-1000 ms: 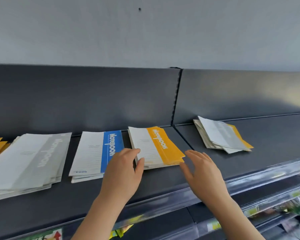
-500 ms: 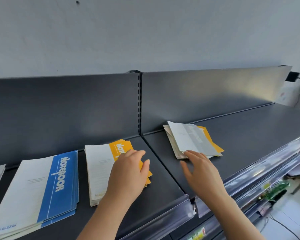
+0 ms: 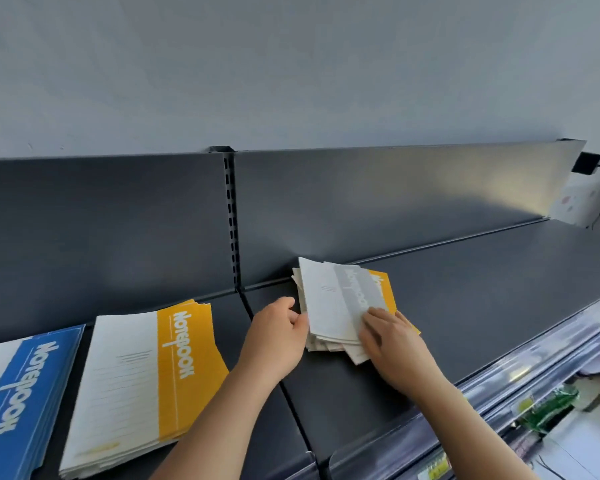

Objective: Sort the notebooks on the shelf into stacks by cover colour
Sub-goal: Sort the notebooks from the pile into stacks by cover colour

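Notebooks, dark shelf [image 3: 482,289], listed left to right. Blue stack [image 3: 18,403]: squared, apparently sorted. Yellow stack [image 3: 146,382]: squared beside it, apparently sorted. Left hand [image 3: 278,337]: fingers curled against the left edge of the mixed pile [image 3: 329,306], steadying rather than clasping. Mixed pile: loose, fanned, grey cover uppermost, yellow showing beneath; unsorted. Right hand [image 3: 392,344]: fingers spread flat on the pile's top, nothing gripped. Remaining, by judgement: this last pile.

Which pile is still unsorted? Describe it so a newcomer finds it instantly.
Start at the slotted upright in the shelf's back panel. Just right of it lies the mixed pile, both hands touching it. Unlike the neat yellow stack, it is fanned, grey cover over yellow.
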`<state>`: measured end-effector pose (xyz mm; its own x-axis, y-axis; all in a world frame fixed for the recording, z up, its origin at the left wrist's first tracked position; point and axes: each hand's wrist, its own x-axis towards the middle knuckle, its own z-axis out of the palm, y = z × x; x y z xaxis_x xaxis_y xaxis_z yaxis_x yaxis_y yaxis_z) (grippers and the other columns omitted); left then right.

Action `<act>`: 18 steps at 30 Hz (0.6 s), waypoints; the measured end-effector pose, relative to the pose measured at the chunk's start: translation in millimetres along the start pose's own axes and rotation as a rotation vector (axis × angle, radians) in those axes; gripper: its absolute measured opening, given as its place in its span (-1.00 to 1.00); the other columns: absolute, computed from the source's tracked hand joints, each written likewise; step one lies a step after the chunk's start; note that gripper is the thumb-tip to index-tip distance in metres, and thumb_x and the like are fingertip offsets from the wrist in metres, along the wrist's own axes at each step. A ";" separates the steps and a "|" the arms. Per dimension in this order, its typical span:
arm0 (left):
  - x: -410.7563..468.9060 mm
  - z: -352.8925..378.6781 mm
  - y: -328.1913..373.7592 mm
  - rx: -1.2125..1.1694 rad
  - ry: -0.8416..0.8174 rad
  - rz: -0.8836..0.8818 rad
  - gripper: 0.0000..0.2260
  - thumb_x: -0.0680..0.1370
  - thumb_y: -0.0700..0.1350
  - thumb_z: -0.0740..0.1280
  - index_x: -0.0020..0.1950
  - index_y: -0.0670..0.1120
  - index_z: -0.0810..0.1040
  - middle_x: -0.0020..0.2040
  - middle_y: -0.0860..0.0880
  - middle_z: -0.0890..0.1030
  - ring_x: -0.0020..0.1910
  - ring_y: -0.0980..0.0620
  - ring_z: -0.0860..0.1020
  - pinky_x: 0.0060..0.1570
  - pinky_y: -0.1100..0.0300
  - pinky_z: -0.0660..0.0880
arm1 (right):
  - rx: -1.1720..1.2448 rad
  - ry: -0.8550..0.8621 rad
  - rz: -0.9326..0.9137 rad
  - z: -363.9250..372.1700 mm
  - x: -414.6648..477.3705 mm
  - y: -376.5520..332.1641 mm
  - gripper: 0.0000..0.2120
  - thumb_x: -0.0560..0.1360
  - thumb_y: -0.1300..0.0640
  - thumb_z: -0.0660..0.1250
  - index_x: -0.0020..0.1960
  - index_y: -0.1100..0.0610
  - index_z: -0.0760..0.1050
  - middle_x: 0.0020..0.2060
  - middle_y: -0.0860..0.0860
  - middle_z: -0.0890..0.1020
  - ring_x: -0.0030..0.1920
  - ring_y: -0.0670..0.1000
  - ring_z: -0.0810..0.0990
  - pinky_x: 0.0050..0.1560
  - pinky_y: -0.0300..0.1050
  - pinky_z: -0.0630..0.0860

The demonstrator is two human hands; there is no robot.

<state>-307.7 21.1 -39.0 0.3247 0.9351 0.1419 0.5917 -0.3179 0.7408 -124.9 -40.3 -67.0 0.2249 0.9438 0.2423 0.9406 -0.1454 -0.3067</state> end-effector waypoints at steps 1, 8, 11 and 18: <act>4.2 4.4 2.2 -0.052 -0.006 -0.038 -0.69 0.60 -0.05 0.21 0.30 -0.14 0.46 -0.24 0.14 0.57 -0.30 0.25 0.48 -0.30 0.39 0.37 | 0.037 -0.019 -0.057 1.3 1.1 2.8 -0.74 0.57 0.05 0.09 -0.06 0.11 0.52 -0.06 -0.07 0.55 0.03 0.00 0.50 0.40 -0.10 0.23; 15.3 20.9 -5.1 -0.283 0.067 -0.307 -0.90 0.55 -0.16 0.30 0.06 -0.10 0.51 -0.01 0.04 0.61 -0.10 0.11 0.57 -0.33 0.30 0.45 | 0.249 0.015 -0.193 8.5 6.9 24.4 -0.74 0.56 0.11 0.21 0.21 0.10 0.52 0.24 -0.09 0.53 0.30 -0.12 0.40 0.44 -0.27 -0.02; 12.4 22.0 -2.8 -0.295 0.116 -0.352 -0.88 0.58 -0.21 0.21 0.10 -0.10 0.46 0.02 0.03 0.57 -0.07 0.06 0.55 -0.37 0.32 0.42 | 0.208 0.109 -0.107 10.1 10.2 28.0 -0.85 0.55 0.15 0.18 -0.05 0.14 0.51 -0.04 -0.06 0.57 0.02 -0.06 0.44 0.38 -0.12 0.22; 5.7 24.5 -1.0 -0.330 0.130 -0.342 -0.77 0.54 -0.17 0.32 0.18 -0.08 0.44 0.07 0.05 0.58 -0.04 0.12 0.54 -0.30 0.35 0.40 | 0.189 0.061 -0.214 14.2 11.2 27.1 -0.76 0.58 0.17 0.13 0.09 0.17 0.55 0.16 -0.05 0.56 0.18 -0.02 0.47 0.39 -0.29 -0.06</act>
<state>-288.4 22.8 -54.9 0.0451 0.9958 -0.0802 0.3763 0.0574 0.9247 -100.5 -29.5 -85.6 0.0466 0.9264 0.3736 0.9058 0.1185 -0.4069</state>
